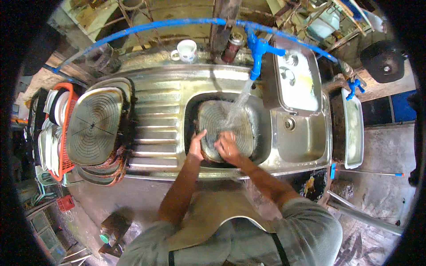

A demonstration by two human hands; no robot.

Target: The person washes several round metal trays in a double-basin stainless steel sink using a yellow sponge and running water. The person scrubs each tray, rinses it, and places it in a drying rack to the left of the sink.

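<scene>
A squarish metal grill plate (206, 117) with concentric ridges and a dark rim lies in the left sink basin (265, 146). Water streams onto it from a blue plastic tap (257, 57). My left hand (198, 142) grips the plate's left edge, thumb over the rim and the other fingers partly hidden. Against the lower middle of its wet surface, my right hand (228, 147) is closed with curled fingers; whatever may be inside it is hidden. More plates of the same kind (93, 126) are stacked on the drainboard (155, 133) at the left.
A metal tub (306, 88) of suds with bowls straddles the right basin (302, 144). Dishes fill an orange basket (66, 133) at far left. A white mug (185, 51) and a can (231, 48) stand on the back ledge. A long tray (353, 128) is beyond the sink's right end.
</scene>
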